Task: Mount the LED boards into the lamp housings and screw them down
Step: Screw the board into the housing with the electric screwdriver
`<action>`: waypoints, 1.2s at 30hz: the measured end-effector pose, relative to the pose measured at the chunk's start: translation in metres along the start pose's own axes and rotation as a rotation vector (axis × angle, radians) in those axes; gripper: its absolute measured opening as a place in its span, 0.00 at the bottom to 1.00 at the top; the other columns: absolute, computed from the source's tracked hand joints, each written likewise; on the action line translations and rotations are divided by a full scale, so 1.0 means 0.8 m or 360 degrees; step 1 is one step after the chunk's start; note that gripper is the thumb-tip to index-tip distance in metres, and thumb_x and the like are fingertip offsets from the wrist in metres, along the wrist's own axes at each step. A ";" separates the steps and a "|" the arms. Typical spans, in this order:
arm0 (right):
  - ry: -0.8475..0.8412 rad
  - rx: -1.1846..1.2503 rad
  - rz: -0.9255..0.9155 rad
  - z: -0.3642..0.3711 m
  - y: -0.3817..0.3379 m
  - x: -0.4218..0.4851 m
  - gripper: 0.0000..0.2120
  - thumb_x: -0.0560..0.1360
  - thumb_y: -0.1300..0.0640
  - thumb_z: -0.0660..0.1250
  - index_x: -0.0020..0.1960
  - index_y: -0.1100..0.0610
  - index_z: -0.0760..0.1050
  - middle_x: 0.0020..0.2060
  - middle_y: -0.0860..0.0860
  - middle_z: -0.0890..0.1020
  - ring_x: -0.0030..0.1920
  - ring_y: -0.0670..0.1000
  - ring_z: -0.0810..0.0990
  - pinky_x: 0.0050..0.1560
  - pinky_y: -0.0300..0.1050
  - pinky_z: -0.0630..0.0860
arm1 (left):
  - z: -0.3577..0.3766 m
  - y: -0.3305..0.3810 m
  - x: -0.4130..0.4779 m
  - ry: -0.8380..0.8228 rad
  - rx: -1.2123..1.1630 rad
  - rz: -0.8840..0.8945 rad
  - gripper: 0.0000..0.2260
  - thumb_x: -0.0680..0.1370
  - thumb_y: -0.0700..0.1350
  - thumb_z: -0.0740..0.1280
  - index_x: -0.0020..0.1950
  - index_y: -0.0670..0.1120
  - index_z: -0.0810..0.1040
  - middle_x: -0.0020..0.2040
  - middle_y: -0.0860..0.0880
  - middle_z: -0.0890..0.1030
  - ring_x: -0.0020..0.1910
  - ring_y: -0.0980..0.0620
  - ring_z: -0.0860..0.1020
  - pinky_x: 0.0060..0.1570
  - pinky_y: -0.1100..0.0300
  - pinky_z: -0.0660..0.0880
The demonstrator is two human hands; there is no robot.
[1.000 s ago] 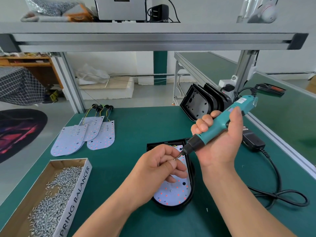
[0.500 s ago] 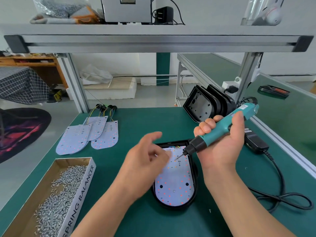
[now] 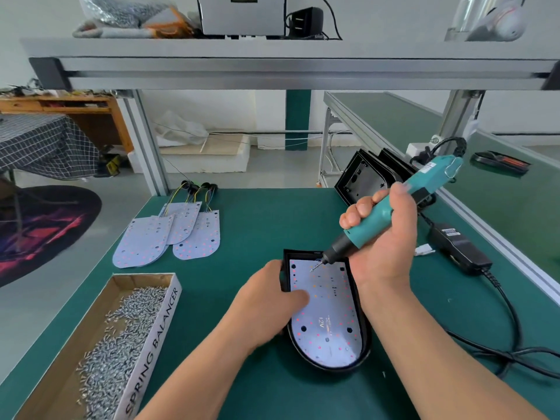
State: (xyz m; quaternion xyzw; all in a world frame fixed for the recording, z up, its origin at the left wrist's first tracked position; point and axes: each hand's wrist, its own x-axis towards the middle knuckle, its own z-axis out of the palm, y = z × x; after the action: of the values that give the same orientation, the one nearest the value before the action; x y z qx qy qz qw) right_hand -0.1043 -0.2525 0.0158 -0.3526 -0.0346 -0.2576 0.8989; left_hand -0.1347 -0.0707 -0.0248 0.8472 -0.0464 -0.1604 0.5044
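Near the counter's (image 3: 260,225) front, the right hand (image 3: 385,250) grips a tilted screwdriver (image 3: 365,233) that could skid off the apparent screw (image 3: 312,270) and scratch the LED board (image 3: 330,313) the left hand (image 3: 266,301) clamps.

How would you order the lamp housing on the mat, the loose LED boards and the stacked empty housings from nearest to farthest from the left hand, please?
1. lamp housing: at the left hand, which grips its left rim.
2. loose LED boards: rear left on the mat.
3. stacked empty housings: rear right, farthest back.

Floor rug (image 3: 45,225) near checked cloth (image 3: 45,144)
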 end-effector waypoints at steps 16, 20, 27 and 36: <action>-0.0098 -0.0314 -0.0102 0.013 0.011 -0.008 0.11 0.80 0.53 0.65 0.43 0.56 0.67 0.32 0.55 0.70 0.28 0.55 0.71 0.35 0.46 0.69 | 0.016 0.016 -0.004 -0.0019 -0.0032 0.0192 0.12 0.73 0.42 0.66 0.55 0.44 0.77 0.51 0.38 0.83 0.40 0.50 0.75 0.43 0.50 0.73; -0.0124 -0.0317 -0.0106 0.014 0.013 -0.010 0.10 0.79 0.54 0.65 0.44 0.56 0.66 0.32 0.55 0.71 0.29 0.55 0.71 0.35 0.46 0.69 | 0.016 0.016 -0.005 -0.0003 -0.0020 0.0169 0.13 0.73 0.42 0.66 0.57 0.43 0.77 0.52 0.40 0.84 0.42 0.49 0.78 0.50 0.37 0.80; -0.0199 -0.0373 -0.0131 0.015 0.015 -0.013 0.11 0.78 0.54 0.66 0.47 0.59 0.67 0.32 0.54 0.72 0.29 0.56 0.72 0.35 0.47 0.70 | 0.017 0.014 -0.004 0.0024 0.0027 0.0160 0.12 0.73 0.44 0.67 0.57 0.47 0.78 0.51 0.44 0.86 0.50 0.40 0.83 0.56 0.36 0.80; -0.0372 -0.0547 -0.0140 0.020 0.021 -0.018 0.09 0.78 0.54 0.68 0.41 0.52 0.69 0.31 0.54 0.72 0.29 0.56 0.71 0.35 0.47 0.71 | 0.017 0.017 -0.007 0.0004 -0.0060 0.0129 0.11 0.73 0.43 0.67 0.55 0.46 0.78 0.50 0.41 0.85 0.44 0.39 0.82 0.51 0.36 0.81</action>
State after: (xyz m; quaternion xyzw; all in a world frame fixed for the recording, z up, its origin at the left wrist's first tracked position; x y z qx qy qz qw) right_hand -0.1065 -0.2256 0.0138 -0.5263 -0.1095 -0.2562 0.8033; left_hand -0.1429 -0.0871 -0.0180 0.8352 -0.0769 -0.1397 0.5264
